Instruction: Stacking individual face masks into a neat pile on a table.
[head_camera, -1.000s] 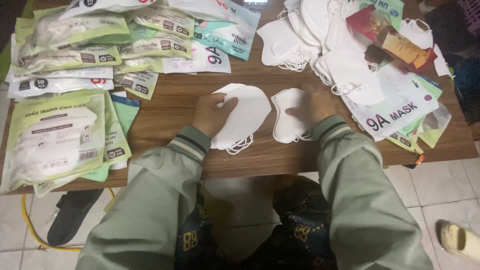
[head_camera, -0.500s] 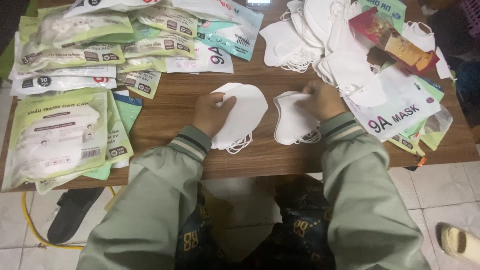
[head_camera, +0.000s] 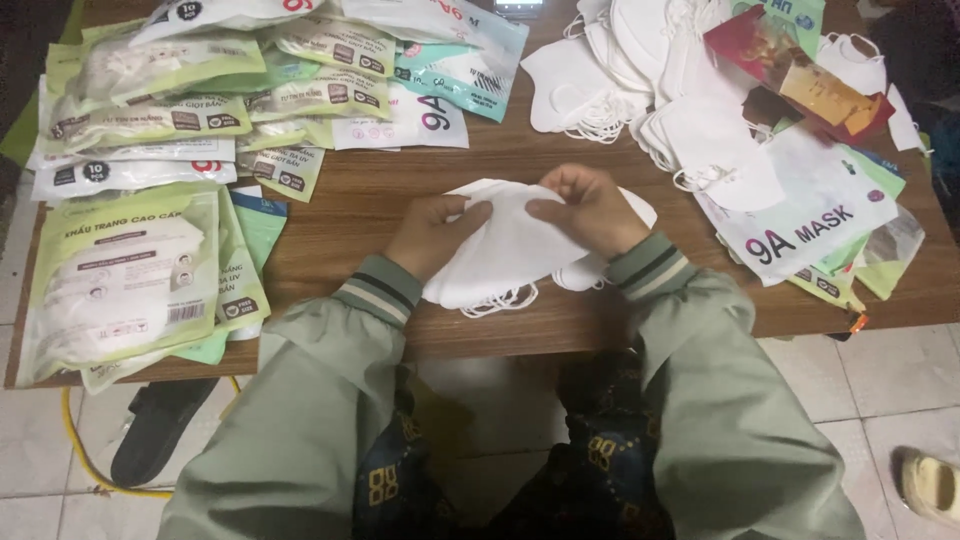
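Both hands grasp one small stack of white face masks (individual count unclear) at the wooden table's front edge: left hand pinching its left side, right hand its top. One loose pile of masks lies beyond.

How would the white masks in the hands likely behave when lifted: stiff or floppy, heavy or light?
The white masks are probably floppy: thin folded fabric, with ear loops trailing loose beneath. Likely very light, since the left hand and right hand pinch them by fingertips alone. They may slide apart, as they look only loosely stacked.
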